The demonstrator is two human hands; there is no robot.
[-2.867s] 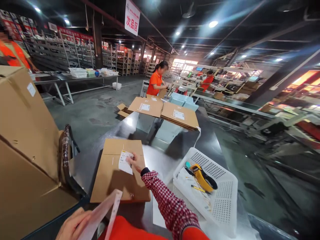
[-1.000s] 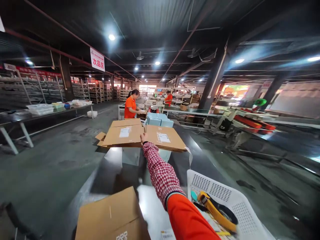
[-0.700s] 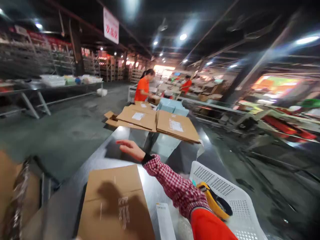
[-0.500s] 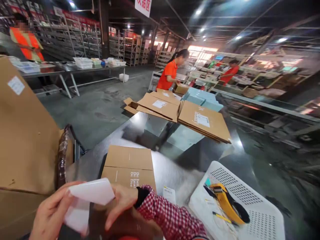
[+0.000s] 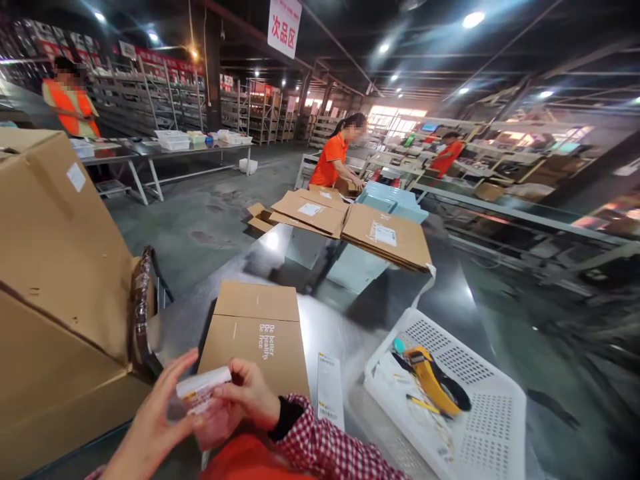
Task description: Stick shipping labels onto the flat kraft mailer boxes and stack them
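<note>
Ceiling lights (image 5: 473,20) shine above a dark green floor (image 5: 200,233) around the metal table (image 5: 345,333); beyond it, left, stand racks (image 5: 150,100) and a pillar (image 5: 212,73), with bright windows (image 5: 397,117) at the far end.

From the head, 1 camera looks forward and down (left hand (image 5: 156,415) and right hand (image 5: 254,395) close below).

Near the desk's near edge, the left hand (image 5: 155,413) has its fingers spread and curved, while the right hand (image 5: 253,393) pinches, thumb against bent fingers.
</note>
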